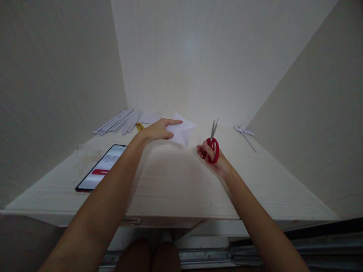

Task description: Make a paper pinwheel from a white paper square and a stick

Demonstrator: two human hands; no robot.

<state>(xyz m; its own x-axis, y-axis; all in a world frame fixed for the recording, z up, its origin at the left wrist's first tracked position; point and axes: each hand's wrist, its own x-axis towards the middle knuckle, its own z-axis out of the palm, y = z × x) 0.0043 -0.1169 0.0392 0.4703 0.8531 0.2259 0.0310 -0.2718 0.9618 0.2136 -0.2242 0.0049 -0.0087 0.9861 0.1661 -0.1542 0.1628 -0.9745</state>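
My left hand (pixel 160 129) grips a white sheet of paper (pixel 184 130) by its left side, with the index finger stretched across it and the thumb at the lower edge. The paper has creases or cuts, and its corners stick out. In my right hand (pixel 212 160) is a pair of scissors (pixel 214 141) with red handles; fingers are through the loops. The blades point up and away from me, slightly parted, to the right of the paper and apart from it.
Several thin rolled paper sticks (pixel 119 121) lie at the back left, beside flat white paper (pixel 149 118) and a yellow cutter (pixel 140 126). A phone (pixel 102 170) showing a timer lies near my left forearm. A paper pinwheel (pixel 244 131) on a stick rests at the right. Walls enclose the table (pixel 176 189).
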